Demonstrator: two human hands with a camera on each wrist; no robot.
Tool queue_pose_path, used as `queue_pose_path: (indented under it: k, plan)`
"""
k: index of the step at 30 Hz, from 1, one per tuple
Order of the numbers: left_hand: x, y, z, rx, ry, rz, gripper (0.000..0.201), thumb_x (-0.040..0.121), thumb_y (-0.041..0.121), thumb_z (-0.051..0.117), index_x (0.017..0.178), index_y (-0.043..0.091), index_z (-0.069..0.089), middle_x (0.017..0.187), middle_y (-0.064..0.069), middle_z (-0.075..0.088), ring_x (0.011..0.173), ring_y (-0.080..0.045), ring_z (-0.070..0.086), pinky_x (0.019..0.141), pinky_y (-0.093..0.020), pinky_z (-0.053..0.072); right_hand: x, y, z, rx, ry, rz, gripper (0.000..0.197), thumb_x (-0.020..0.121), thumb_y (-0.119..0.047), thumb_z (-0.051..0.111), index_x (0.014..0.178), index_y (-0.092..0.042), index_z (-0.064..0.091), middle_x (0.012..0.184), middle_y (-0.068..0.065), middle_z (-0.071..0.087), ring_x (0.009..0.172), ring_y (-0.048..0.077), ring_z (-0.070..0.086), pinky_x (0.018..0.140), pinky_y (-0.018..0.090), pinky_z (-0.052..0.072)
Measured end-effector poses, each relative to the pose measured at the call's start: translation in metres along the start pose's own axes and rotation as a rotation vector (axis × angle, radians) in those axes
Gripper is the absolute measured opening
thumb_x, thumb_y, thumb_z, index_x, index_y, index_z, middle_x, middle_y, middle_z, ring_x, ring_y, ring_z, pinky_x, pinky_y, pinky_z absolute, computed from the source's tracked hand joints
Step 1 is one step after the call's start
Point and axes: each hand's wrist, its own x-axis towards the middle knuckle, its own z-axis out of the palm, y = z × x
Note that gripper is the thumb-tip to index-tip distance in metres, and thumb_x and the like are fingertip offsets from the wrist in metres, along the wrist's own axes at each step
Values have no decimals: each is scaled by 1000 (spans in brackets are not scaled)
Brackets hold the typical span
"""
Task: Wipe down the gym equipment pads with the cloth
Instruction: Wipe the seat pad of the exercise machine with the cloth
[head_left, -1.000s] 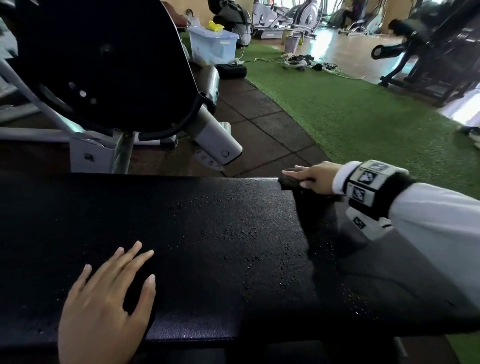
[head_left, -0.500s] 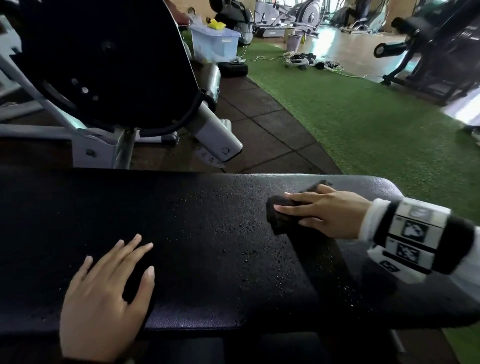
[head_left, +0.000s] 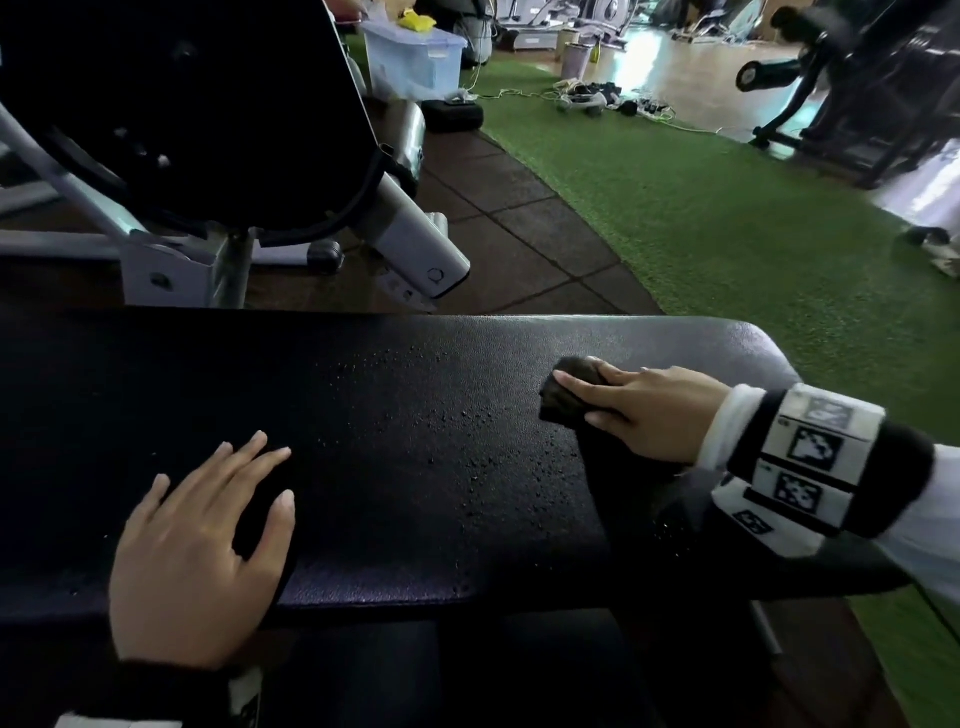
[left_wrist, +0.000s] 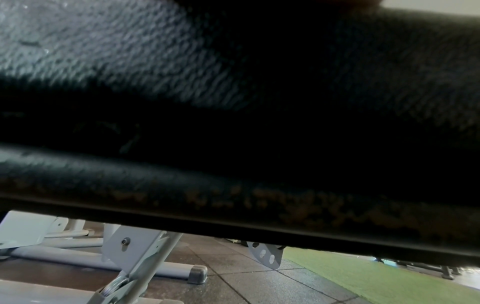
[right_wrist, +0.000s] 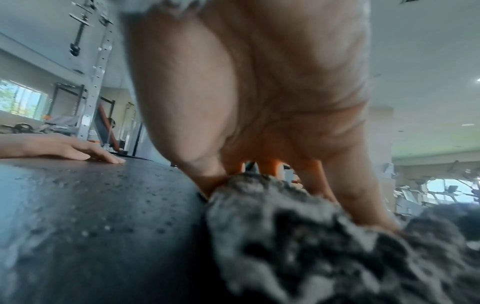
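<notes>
A long black bench pad (head_left: 415, 415) runs across the head view, with water droplets scattered over its middle. My right hand (head_left: 613, 405) grips a bunched dark grey cloth (head_left: 558, 405) and presses it onto the pad's right part, thumb at its near side, fingers over the top. In the right wrist view the cloth (right_wrist: 285, 236) lies under my arched fingers on the wet pad (right_wrist: 91, 205). My left hand (head_left: 223, 509) rests flat, fingers spread, on the pad's near left. The left wrist view shows only the pad's edge (left_wrist: 182, 185).
Behind the bench stands a grey machine frame (head_left: 171, 270) with a large black cover (head_left: 182, 104). A clear plastic box (head_left: 415, 62) and cables (head_left: 587, 98) lie on the floor beyond. Green turf (head_left: 727, 234) spreads right, with a black machine (head_left: 857, 93) at its far side.
My right hand has drawn the cloth from the pad's far edge toward me onto the top surface. The left hand has stayed flat in place.
</notes>
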Motion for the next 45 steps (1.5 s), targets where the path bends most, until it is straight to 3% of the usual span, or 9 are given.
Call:
queue_pose_path:
  k: [6, 9, 12, 18, 22, 31, 36, 41, 45]
  plan:
    - [0, -1, 2, -7, 41, 18, 53, 88, 52, 30, 128, 29, 56, 141, 10, 48, 135, -7, 35, 113, -45, 22, -29, -78, -8, -100, 80, -153, 51, 99, -45, 21, 148, -42, 4, 157, 7, 15, 116, 42, 53, 97, 42, 43]
    - [-1, 0, 2, -14, 63, 26, 52, 89, 50, 31, 128, 28, 57, 141, 9, 49, 134, -8, 36, 113, -45, 22, -62, -92, 8, -69, 111, -212, 49, 92, -43, 28, 142, -41, 33, 142, 8, 46, 94, 45, 64, 77, 48, 56]
    - [-2, 1, 2, -19, 83, 39, 50, 89, 48, 33, 127, 26, 57, 140, 7, 50, 134, -9, 37, 113, -46, 23, -99, -75, 34, -12, 135, -216, 51, 90, -45, 30, 141, -47, 30, 145, -5, 43, 107, 39, 61, 65, 43, 59]
    - [0, -1, 1, -1, 28, 46, 54, 89, 51, 29, 130, 28, 54, 143, 9, 46, 136, -9, 34, 113, -47, 21, -136, -23, 40, 75, -46, -86, 50, 92, -53, 14, 142, -56, 11, 153, -18, 20, 128, 24, 45, 86, 32, 54]
    - [0, -2, 1, 5, 26, 48, 55, 89, 52, 27, 131, 29, 54, 144, 9, 46, 136, -9, 35, 113, -46, 21, -105, 4, 42, 140, -43, -22, 56, 73, -72, -17, 128, -67, -21, 152, -25, -14, 144, 23, 12, 116, 37, 22]
    - [-2, 0, 3, 3, 86, 46, 50, 89, 47, 34, 128, 26, 57, 140, 7, 50, 133, -10, 39, 111, -47, 25, -20, -53, 6, 75, -61, -69, 55, 101, -37, 25, 145, -46, -6, 158, 4, -7, 141, 36, 19, 116, 47, 13]
    - [-2, -2, 1, 2, 39, 34, 54, 89, 51, 29, 131, 28, 54, 144, 10, 45, 135, -4, 31, 113, -44, 20, -63, -90, 16, 85, -65, -263, 50, 92, -49, 5, 139, -57, -8, 157, -13, -11, 141, 45, 8, 111, 59, 18]
    - [-1, -1, 1, 1, 47, 49, 53, 90, 50, 30, 130, 25, 55, 142, 7, 47, 135, -11, 37, 111, -48, 24, -116, -51, 40, 42, -83, -286, 48, 98, -41, 7, 144, -50, 15, 156, -9, 18, 134, 35, 35, 95, 54, 43]
    - [0, -1, 4, -27, 55, 42, 53, 90, 50, 29, 130, 26, 55, 143, 7, 47, 136, -12, 36, 112, -48, 22, -126, -3, 49, 179, -150, -303, 46, 92, -55, 13, 137, -63, 8, 153, -29, -5, 144, 23, -4, 111, 57, 19]
